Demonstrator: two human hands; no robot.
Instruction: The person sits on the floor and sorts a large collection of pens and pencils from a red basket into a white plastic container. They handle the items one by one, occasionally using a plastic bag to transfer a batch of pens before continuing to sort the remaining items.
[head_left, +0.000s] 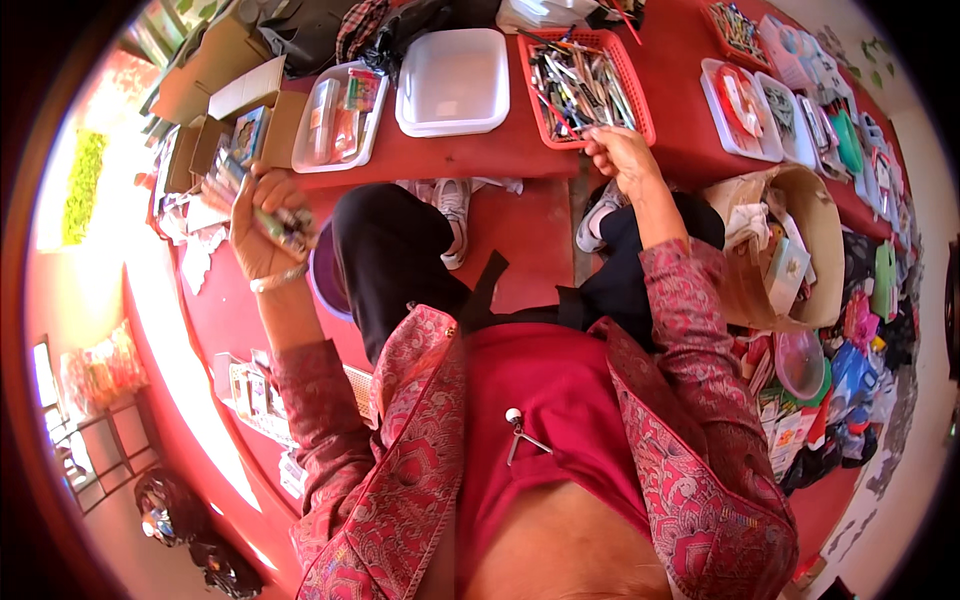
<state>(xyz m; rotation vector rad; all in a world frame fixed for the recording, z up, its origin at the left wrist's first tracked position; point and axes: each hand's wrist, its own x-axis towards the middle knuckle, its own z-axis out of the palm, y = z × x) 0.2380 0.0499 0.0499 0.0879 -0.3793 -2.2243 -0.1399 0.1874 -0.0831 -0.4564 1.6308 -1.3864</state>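
My left hand (265, 228) is raised at the left, closed around a bundle of pens (285, 228); both are somewhat blurred. Above the near edge of a red plastic basket (646, 105), my right hand (622, 158) is closed, thumb and fingertips pinched together. What sits in that pinch is too small to make out. Many loose pens and pencils (585, 85) fill the basket, lying at mixed angles. A white plastic tub (452, 80) stands left of the basket. Beside it, another white tray (373, 115) holds clear and red packets.
Open cardboard boxes (262, 95) stand at the far left. White trays (735, 140) with small items sit at the right. A cardboard carton (820, 220) with paper scraps is right of my knee. A purple bucket (328, 270) stands by my left leg. Mixed goods (845, 385) pile up at the right.
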